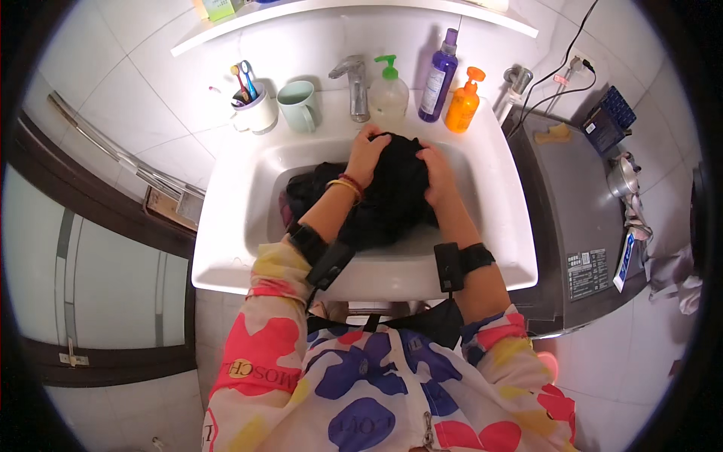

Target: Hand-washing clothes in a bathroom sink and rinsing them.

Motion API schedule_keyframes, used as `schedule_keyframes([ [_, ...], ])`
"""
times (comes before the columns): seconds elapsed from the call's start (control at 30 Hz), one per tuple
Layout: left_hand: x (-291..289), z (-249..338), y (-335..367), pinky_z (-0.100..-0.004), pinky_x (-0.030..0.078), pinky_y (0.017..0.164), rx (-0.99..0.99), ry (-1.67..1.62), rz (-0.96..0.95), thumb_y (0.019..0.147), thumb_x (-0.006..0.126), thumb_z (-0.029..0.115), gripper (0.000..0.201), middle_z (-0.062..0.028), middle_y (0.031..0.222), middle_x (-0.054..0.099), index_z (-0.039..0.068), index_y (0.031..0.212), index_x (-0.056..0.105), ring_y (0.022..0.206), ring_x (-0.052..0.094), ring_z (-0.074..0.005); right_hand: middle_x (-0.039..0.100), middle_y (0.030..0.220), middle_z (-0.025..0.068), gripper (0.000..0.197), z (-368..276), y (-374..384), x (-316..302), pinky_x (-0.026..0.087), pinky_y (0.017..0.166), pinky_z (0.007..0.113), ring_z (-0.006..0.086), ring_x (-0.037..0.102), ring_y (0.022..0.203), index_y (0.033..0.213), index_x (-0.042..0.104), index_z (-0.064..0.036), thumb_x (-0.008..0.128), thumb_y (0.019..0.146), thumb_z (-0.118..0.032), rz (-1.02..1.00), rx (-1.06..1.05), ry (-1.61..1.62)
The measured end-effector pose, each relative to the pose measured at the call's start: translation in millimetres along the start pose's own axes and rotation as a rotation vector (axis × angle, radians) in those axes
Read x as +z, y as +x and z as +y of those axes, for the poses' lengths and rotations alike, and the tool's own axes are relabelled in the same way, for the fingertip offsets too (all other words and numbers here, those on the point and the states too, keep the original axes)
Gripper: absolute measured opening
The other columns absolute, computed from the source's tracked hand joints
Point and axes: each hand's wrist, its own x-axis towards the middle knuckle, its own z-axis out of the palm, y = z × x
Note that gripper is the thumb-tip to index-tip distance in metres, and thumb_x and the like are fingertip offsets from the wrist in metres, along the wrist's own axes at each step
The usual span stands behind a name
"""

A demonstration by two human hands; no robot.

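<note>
Several toothbrushes [245, 79] stand in a white cup [261, 119] at the back left of the white sink [218, 248]. Just beside the cup is a pale green mug [298, 105]. Nearer to me, a black cloth [392, 192] lies bunched in the basin, its upper part raised. My left hand [367, 154], with bands at the wrist, pinches the cloth's upper edge in front of the silver tap [358, 87]. A clear pump bottle [388, 98] with a green top follows. My right hand [438, 173] grips the cloth's right side, its fingers partly hidden. Behind stand a purple bottle [435, 90] and an orange pump bottle [462, 105]. Farther right is a dark grey surface [557, 211], a blue-and-white tube [623, 262] near its edge.
</note>
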Motion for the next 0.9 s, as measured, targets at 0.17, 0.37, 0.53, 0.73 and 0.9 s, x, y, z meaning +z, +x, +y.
schedule_keyframes([
  [0.17, 92, 43, -36, -0.0375, 0.044, 0.059, 0.264, 0.811, 0.009, 0.079, 0.054, 0.029, 0.023, -0.0138, 0.073, 0.057, 0.006, 0.079, 0.053, 0.069, 0.056, -0.0333, 0.056, 0.098, 0.0062, 0.036, 39, 41, -38, 0.043, 0.079, 0.032, 0.0176, 0.053, 0.09, 0.105, 0.05, -0.0046, 0.055, 0.079, -0.029, 0.006, -0.046, -0.213],
  [0.37, 88, 44, -13, -0.0432, 0.041, 0.058, 0.205, 1.022, -0.019, 0.082, 0.048, 0.025, 0.022, -0.0125, 0.069, 0.057, 0.006, 0.071, 0.054, 0.067, 0.054, -0.0348, 0.055, 0.096, 0.006, 0.027, 16, 8, -12, 0.042, 0.079, 0.032, 0.0179, 0.052, 0.088, 0.1, 0.052, -0.0053, 0.042, 0.085, -0.026, -0.151, -0.022, 0.357],
  [0.53, 81, 32, -31, -0.0389, 0.039, 0.08, 0.322, 0.779, 0.034, 0.072, 0.06, 0.031, 0.045, -0.0204, 0.101, 0.051, 0.002, 0.103, 0.046, 0.096, 0.047, -0.0351, 0.055, 0.101, 0.0073, 0.038, 5, 7, -18, 0.04, 0.083, 0.03, 0.0185, 0.052, 0.092, 0.107, 0.05, -0.0059, 0.037, 0.087, -0.036, -0.114, -0.079, 0.247],
  [0.73, 29, 48, -27, -0.035, 0.03, 0.096, 0.282, 0.663, -0.214, 0.057, 0.073, 0.038, 0.095, -0.0245, 0.12, 0.037, 0.001, 0.127, 0.022, 0.114, 0.036, -0.0342, 0.044, 0.119, 0.0129, 0.075, -17, -20, 15, 0.033, 0.092, 0.036, 0.0245, 0.044, 0.107, 0.127, 0.032, -0.007, 0.023, 0.08, -0.065, -0.257, 0.046, 0.336],
  [0.9, 9, 67, -31, -0.0369, 0.041, 0.083, 0.062, 0.908, -0.147, 0.063, 0.064, 0.022, 0.054, -0.02, 0.099, 0.055, 0.01, 0.113, 0.046, 0.094, 0.052, -0.0338, 0.044, 0.119, 0.0145, 0.077, -10, -22, 24, 0.035, 0.091, 0.035, 0.0281, 0.044, 0.108, 0.124, 0.034, -0.0044, 0.024, 0.079, -0.066, -0.259, 0.011, 0.252],
])
